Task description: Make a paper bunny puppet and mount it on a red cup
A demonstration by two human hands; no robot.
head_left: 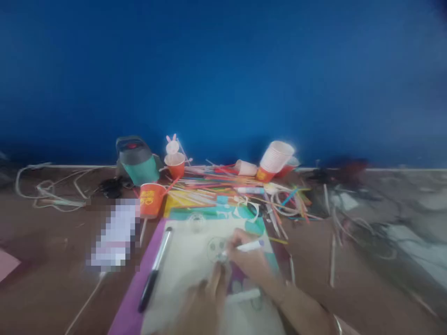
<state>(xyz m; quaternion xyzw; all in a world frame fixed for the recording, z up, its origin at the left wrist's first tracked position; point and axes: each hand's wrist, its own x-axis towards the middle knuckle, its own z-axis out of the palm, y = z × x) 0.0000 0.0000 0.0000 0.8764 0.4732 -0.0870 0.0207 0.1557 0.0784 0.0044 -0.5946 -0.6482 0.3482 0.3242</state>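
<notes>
While a white marker (249, 246) is pinched in the right hand (249, 263), its tip meets a circle drawn on the paper (188, 260) — the left hand (206, 298) is pressed flat beside it. Steadier lines are likely got if the sheet is kept pinned; a black pen (153, 270) lies nearby.

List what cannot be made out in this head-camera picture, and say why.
- Left hand: motion-blurred, its grip is unclear.
- Drawing on the sheet: blurred, partly covered by the right hand holding a white pen.
- Pixelated patch: masked.
- Cup print: too small.
- Right forearm: cut off by the bottom edge.
</notes>
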